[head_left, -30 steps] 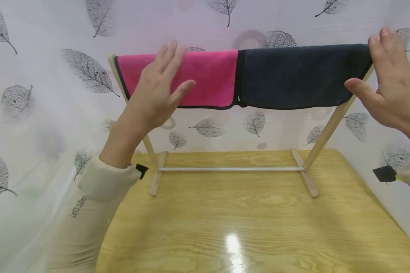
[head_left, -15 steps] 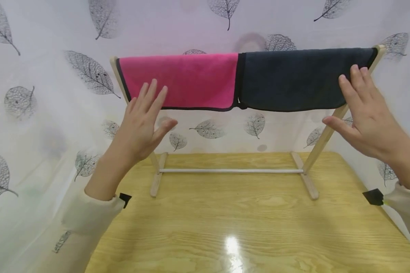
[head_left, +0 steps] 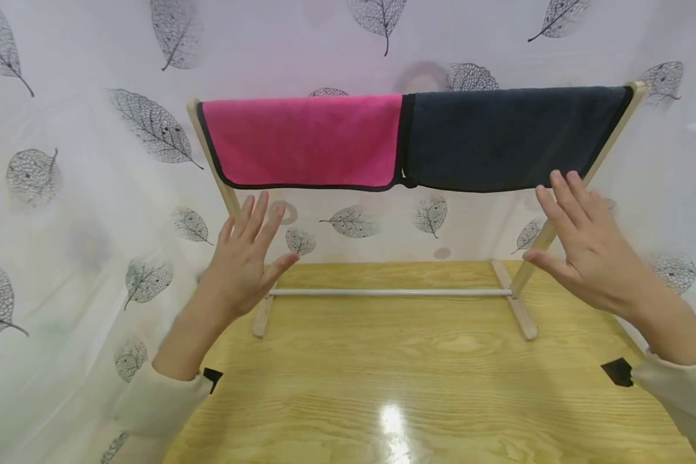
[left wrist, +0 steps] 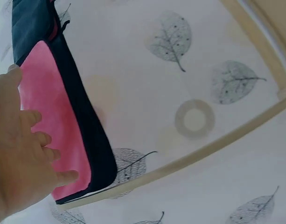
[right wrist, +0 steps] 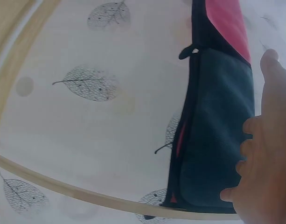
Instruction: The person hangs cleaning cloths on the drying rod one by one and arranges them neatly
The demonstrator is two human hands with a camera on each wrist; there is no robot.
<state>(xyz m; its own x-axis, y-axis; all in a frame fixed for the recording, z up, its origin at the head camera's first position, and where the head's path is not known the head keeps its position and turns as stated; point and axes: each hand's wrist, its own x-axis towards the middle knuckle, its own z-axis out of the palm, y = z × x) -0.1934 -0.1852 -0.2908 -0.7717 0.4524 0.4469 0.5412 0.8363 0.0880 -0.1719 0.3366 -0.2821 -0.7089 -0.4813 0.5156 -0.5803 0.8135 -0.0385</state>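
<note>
A pink cloth [head_left: 301,142] with black edging hangs folded over the top of a wooden rack [head_left: 615,132]. Beside it, on the right half, hangs a dark navy cloth [head_left: 504,138], also black-edged. In the head view my left hand [head_left: 243,258] appears just below the pink cloth, fingers spread and straight, holding nothing. My right hand [head_left: 591,251] appears under the lower right corner of the navy cloth, its fingers extended and holding nothing. Both wrist views show the hands in front of the hanging cloths; contact cannot be made out.
The rack stands on a wood-grain table [head_left: 383,374], with a white crossbar [head_left: 391,292] between its feet. A white curtain [head_left: 75,212] printed with dark leaves surrounds the table at the back and sides. Light reflects off the table near its front.
Both hands have come down from the upper part of the cloths to about their lower edges, and the right hand has also shifted left. The cloths hang as before.
</note>
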